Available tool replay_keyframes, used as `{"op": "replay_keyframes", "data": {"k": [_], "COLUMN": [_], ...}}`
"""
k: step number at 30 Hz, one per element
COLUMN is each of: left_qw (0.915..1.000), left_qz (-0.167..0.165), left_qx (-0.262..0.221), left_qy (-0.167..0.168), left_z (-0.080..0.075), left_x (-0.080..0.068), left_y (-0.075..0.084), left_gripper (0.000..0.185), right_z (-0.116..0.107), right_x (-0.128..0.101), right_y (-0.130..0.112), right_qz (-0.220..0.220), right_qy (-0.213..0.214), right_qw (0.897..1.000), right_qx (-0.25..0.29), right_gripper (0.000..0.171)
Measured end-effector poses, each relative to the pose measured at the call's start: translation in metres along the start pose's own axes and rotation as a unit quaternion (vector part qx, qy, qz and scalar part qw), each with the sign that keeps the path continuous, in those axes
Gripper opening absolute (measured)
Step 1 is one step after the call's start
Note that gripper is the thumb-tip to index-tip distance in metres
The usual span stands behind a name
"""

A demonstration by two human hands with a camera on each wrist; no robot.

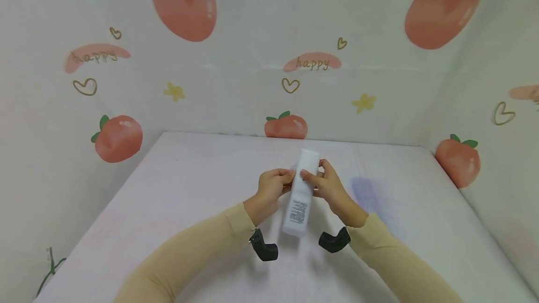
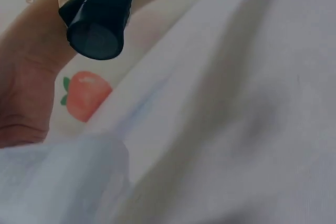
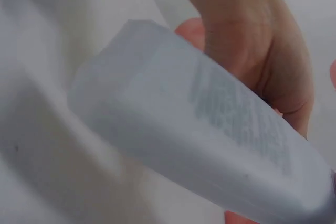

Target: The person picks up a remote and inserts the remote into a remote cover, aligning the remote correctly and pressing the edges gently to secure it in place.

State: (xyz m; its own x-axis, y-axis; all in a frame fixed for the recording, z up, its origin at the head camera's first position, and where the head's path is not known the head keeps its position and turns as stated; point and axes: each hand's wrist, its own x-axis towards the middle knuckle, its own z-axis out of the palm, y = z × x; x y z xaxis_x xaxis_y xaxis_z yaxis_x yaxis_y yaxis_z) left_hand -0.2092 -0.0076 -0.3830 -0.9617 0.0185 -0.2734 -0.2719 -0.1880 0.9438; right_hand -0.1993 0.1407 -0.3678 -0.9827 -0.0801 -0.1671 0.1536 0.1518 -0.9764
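A white bottle (image 1: 300, 195) with small grey print on its lower half is held over the white table (image 1: 168, 209), cap end pointing away from me. My left hand (image 1: 283, 179) pinches its upper part from the left. My right hand (image 1: 313, 179) pinches it from the right, fingers curled across the front. Up close in the right wrist view, the bottle (image 3: 199, 124) fills the frame, with a hand (image 3: 252, 51) behind it. In the left wrist view the bottle (image 2: 58, 182) is a blurred white shape at the bottom left.
Walls of white cloth printed with peaches (image 1: 118, 137) close in the table at the left, back and right. A faint purple patch (image 1: 370, 191) marks the table right of the hands. Black wrist cameras (image 1: 264, 246) (image 1: 334, 241) hang under both beige sleeves.
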Motion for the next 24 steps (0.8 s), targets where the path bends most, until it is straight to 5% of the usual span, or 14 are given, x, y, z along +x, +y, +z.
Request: {"op": "replay_keyframes", "data": {"k": [9,18,24], "left_qw": [0.9984,0.9979,0.9979], "left_qz": [-0.047,-0.056,-0.061], "left_qx": [-0.008,-0.001,0.005], "left_qy": [0.031,0.032,0.021], "left_z": [0.007,0.013,0.016], "left_x": [0.005,0.022,0.018], "left_y": [0.010,0.017,0.010], "left_gripper": [0.018,0.019,0.018], "right_z": [0.001,0.002,-0.003], "right_x": [-0.006,-0.003,0.004], "right_y": [0.003,0.005,0.005], "right_qz": [-0.001,0.006,0.017], "right_qy": [-0.040,-0.035,-0.011], "right_qw": [0.998,0.998,1.000], "right_qx": [-0.045,-0.048,-0.022], "right_gripper": [0.047,0.046,0.048]}}
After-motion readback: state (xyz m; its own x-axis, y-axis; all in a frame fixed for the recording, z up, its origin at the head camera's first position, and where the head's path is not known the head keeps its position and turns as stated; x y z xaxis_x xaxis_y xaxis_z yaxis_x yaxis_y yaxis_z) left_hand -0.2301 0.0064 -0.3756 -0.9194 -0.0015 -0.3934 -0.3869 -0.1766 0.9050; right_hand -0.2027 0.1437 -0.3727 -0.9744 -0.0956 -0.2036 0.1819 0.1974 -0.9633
